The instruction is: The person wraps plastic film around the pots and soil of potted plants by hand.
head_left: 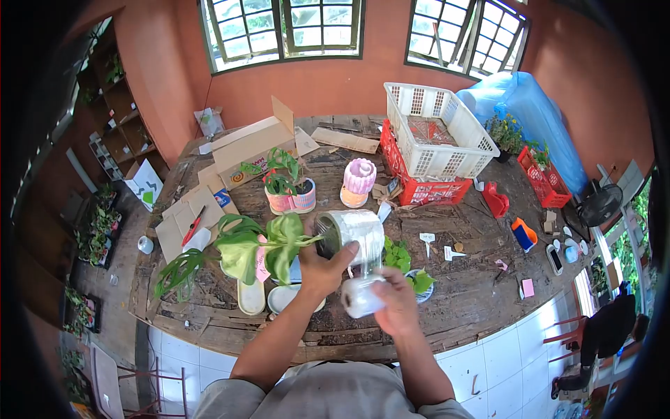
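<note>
Far left, a dim shelf (115, 112), contents hard to make out, cut by the dark edge of the view. On the worn wooden table (481, 300), flattened cardboard (173, 234) beneath a red cutter (193, 227). Next, a large-leaved plant (241, 255), partly covering 2 pale oval dishes (251, 297); stem reaching right toward the held pot, join hard to make out. Left hand (322, 274) curled around the wrapped pot (359, 234), thumb pressed to the near side, some fingers hidden. Pot above the table's middle, tipped sideways, mouth facing left, interior mostly dark. Below, right hand (398, 304) closed around a roll of clear film (361, 297), a strip stretching up to the pot. Just beside, a small leafy plant (421, 281), container partly hidden. Farther right, a white crate (447, 157) stacked on a red crate (434, 191), mostly covered. At the far right, dark cloth (608, 325) over a chair, details unclear.
</note>
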{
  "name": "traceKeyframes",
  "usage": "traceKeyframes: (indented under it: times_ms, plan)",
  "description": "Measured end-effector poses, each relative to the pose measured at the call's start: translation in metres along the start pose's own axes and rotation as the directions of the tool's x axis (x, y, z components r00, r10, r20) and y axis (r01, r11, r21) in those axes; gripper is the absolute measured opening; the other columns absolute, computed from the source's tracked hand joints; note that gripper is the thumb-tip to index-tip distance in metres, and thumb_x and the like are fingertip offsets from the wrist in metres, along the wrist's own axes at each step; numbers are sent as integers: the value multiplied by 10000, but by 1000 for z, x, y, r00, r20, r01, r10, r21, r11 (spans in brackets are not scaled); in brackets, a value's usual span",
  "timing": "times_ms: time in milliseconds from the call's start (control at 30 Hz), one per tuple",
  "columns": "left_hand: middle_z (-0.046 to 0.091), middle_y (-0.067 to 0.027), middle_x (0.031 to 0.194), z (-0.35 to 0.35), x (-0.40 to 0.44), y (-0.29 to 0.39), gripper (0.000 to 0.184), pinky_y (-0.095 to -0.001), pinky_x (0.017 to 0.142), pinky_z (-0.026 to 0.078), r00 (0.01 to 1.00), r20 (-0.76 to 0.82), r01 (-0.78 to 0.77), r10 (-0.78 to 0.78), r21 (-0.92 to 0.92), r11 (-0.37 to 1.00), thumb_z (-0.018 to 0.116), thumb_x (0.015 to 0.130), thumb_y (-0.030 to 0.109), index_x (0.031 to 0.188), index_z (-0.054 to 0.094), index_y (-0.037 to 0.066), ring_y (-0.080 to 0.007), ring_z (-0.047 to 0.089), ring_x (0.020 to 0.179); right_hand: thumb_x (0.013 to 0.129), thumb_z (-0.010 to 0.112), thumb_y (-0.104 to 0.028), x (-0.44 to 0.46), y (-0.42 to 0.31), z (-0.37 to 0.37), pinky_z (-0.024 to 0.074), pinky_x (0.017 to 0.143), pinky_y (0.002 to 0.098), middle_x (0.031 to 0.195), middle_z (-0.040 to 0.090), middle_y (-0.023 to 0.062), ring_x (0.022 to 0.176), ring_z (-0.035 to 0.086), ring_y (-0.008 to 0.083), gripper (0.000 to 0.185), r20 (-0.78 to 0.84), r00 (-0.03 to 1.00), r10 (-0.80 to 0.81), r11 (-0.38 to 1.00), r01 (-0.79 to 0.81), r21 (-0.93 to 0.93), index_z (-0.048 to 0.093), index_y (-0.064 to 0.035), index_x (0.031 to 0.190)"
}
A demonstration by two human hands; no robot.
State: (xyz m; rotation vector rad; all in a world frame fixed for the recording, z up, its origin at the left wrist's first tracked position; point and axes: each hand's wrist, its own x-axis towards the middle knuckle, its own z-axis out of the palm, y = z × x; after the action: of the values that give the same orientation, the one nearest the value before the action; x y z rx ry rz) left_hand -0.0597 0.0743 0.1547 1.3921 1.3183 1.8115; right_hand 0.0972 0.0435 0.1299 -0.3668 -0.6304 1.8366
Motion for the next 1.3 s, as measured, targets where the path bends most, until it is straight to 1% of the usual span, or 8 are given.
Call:
traceKeyframes:
  times_ms: [67,167,333,533,933,1133,1233,1300]
  plan:
    - [497,-118,1098,7,-6,23,712,-338,878,421,970,52,243,-239,-331,912,738,662,215,1222,360,-8,-203,501,1006,767,651,33,7,15,-7,495,791,325,1006,629,107,891,616,185,337,-54,994,90,995,-93,-45,558,-13,1088]
    - [491,-121,1104,10,-18,20,686,-325,882,420,958,126,286,-257,-345,894,737,660,185,1203,358,5,-194,499,1011,759,664,24,14,9,-23,486,789,307,1013,632,91,876,614,160,343,4,990,144,963,-139,-232,571,-14,1086]
    - [492,-117,1102,-2,-27,6,675,-343,896,406,919,241,360,-313,-181,915,748,649,196,1175,371,5,-198,493,1020,727,681,32,10,18,-29,484,797,313,993,644,77,877,615,154,328,-57,979,193,953,-201,-228,603,-7,1043]
    - [495,-114,1098,-2,-46,-7,646,-336,889,414,898,220,433,-381,-288,854,706,678,174,1193,351,13,-198,505,1012,697,683,56,4,41,-39,490,786,329,956,652,89,856,626,177,316,-156,950,271,943,-295,-152,626,-9,1001]
    - [479,-142,1151,8,-70,-38,659,-379,896,436,749,350,662,-562,-418,622,649,731,102,1272,279,35,-247,513,1048,707,677,39,-29,74,-42,500,699,278,875,663,70,765,619,129,215,-472,877,-86,943,-81,-321,656,-4,917]
    - [508,-119,1112,34,-92,-40,534,-359,861,444,703,467,703,-536,-342,623,620,756,94,1217,355,35,-222,519,1030,706,687,25,-58,79,-56,497,757,286,952,663,63,821,623,131,266,-609,725,-322,778,-163,-607,642,2,967]
    - [556,-103,1034,47,-94,-45,406,-335,794,472,611,569,775,-550,-287,563,641,745,98,1110,480,22,-190,572,905,701,701,5,-70,81,-78,496,753,308,956,666,54,829,624,133,285,-588,727,-354,807,-80,-585,641,-14,979]
    - [578,-89,979,53,-93,-54,378,-322,764,481,607,586,741,-537,-172,649,677,725,121,1057,524,25,-176,580,878,685,737,-97,-80,81,-94,490,750,326,933,670,82,818,638,176,329,-536,789,-298,621,-266,-737,642,-52,996]
